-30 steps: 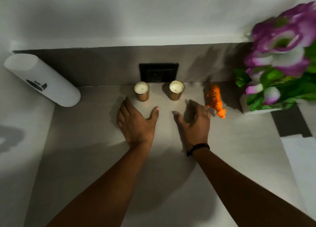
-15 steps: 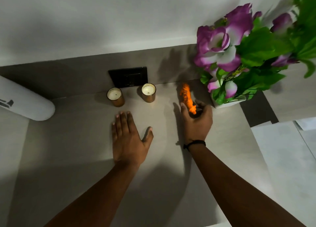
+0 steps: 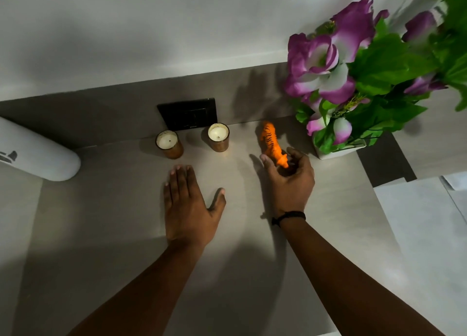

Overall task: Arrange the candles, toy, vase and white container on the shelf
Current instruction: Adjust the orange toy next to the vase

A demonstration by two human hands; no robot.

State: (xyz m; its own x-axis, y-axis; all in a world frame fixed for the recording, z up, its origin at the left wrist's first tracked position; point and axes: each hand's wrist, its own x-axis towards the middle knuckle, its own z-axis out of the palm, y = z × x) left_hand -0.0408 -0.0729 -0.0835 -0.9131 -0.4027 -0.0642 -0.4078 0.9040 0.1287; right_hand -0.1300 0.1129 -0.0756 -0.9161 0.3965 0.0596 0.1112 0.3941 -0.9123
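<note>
Tiger toy [image 3: 271, 143] lies between the right candle [image 3: 218, 136] and vase [image 3: 338, 151], long axis pointing away from me; my right hand [image 3: 290, 181] cups its near end, fingers loose. Left hand [image 3: 188, 204] rests flat, farther off.

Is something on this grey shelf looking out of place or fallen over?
Yes. The white cylindrical container at the far left looks tipped over, while the two amber glass candles stand upright. The orange striped toy tiger stands at an angle beside the white flower vase.
</note>
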